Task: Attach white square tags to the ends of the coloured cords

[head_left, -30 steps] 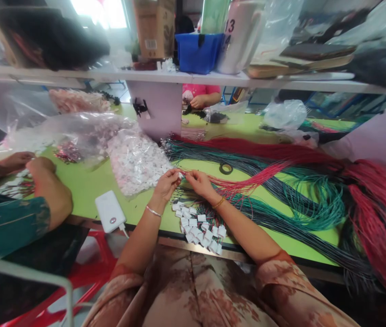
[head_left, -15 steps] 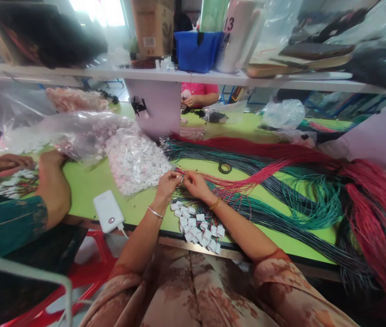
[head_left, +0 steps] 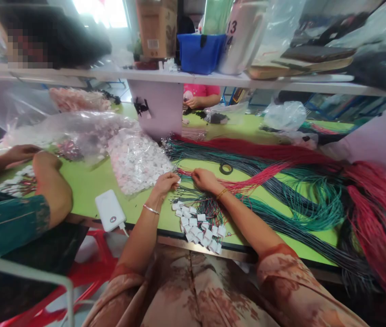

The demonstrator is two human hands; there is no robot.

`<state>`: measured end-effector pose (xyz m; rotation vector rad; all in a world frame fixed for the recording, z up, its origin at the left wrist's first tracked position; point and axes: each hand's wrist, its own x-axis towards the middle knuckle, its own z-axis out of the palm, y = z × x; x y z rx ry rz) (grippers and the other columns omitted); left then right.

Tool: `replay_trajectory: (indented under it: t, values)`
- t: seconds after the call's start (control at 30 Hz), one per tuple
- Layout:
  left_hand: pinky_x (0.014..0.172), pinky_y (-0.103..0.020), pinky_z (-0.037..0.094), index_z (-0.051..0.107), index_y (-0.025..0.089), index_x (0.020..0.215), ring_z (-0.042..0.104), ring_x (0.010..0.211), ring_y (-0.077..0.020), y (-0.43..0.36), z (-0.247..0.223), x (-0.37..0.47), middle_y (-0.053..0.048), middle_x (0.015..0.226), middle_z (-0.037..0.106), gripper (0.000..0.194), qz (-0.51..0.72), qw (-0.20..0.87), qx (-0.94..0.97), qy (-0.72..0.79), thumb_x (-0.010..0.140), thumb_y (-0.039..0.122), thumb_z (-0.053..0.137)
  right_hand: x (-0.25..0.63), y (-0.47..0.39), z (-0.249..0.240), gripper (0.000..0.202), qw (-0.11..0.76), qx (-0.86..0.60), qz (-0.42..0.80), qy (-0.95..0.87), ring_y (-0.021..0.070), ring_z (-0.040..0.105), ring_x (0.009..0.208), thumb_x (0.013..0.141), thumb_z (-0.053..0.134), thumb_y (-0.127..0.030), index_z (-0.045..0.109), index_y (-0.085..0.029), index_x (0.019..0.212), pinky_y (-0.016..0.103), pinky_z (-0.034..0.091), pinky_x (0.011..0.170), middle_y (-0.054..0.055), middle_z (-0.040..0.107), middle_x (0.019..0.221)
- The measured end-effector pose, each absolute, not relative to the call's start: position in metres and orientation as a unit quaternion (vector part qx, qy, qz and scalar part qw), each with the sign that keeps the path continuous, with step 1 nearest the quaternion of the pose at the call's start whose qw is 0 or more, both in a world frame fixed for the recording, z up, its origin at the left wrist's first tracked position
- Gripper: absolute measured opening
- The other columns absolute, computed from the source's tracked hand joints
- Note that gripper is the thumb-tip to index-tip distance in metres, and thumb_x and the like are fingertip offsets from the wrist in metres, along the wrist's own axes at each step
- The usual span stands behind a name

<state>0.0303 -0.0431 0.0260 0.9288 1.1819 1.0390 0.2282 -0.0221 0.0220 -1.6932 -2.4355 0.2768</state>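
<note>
My left hand (head_left: 166,183) is closed in a pinch, with a small white plastic connector (head_left: 179,180) showing at its fingertips. To its right, my right hand (head_left: 205,180) lies over the strands, its fingers closed at the tips of the red wires (head_left: 185,172); how many wires it grips is hidden. Below both hands, a pile of white connectors (head_left: 196,228) with thin wires attached rests near the table's front edge. Green and black wires (head_left: 243,204) run from beneath my right wrist to the right. A clear bag of white connectors (head_left: 138,161) lies beyond my left hand.
A white power bank (head_left: 109,210) with a cable lies on the green table, left. A black tape roll (head_left: 226,168) sits among the wires. A co-worker's arm (head_left: 52,184) rests at the left. A shelf (head_left: 111,75) spans above, holding a blue bin (head_left: 200,53).
My hands have moved apart. The right hand has shifted right to the red wires, while the left has moved slightly left with the white connector. The co-worker's hand at the left has moved.
</note>
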Motion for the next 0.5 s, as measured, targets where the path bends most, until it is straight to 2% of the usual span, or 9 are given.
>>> replay_trajectory:
  t: [0.13,0.27,0.37,0.5]
  values:
    - [0.043,-0.017,0.04,0.063,0.013,0.063,0.052,0.043,-0.0075,-0.0435,0.0254,0.0309,0.0,0.052,0.06,0.015,0.449,0.616,0.404,0.507,0.059,0.018,0.076,0.2297,-0.0232,0.0249,0.026,0.054,-0.564,0.072,-0.821,0.0218,0.059,0.088,0.093,0.042,-0.028,0.063,-0.016,0.102,0.028,0.035,0.07,0.013,0.066,0.104]
    - [0.043,-0.017,0.04,0.063,0.013,0.064,0.052,0.042,-0.007,-0.0444,0.0261,0.0311,-0.001,0.051,0.06,0.016,0.449,0.627,0.401,0.494,0.06,0.019,0.077,0.2358,-0.023,0.0265,0.028,0.043,-0.57,0.065,-0.818,0.0221,0.059,0.083,0.095,0.037,-0.026,0.06,-0.014,0.105,0.03,0.034,0.068,0.014,0.066,0.099]
    - [0.042,-0.017,0.039,0.063,0.013,0.065,0.051,0.042,-0.0069,-0.0454,0.0269,0.0319,-0.001,0.052,0.06,0.016,0.441,0.633,0.404,0.491,0.061,0.019,0.077,0.2366,-0.0235,0.0262,0.027,0.037,-0.552,0.054,-0.831,0.0225,0.059,0.084,0.095,0.039,-0.029,0.058,-0.015,0.108,0.03,0.034,0.068,0.014,0.065,0.103]
    - [0.043,-0.017,0.04,0.063,0.013,0.067,0.052,0.043,-0.0068,-0.0455,0.0267,0.0315,-0.001,0.053,0.06,0.017,0.439,0.64,0.403,0.485,0.063,0.019,0.077,0.2334,-0.0219,0.0243,0.026,0.025,-0.536,0.051,-0.842,0.022,0.059,0.086,0.095,0.038,-0.028,0.059,-0.017,0.104,0.03,0.034,0.07,0.014,0.063,0.105]
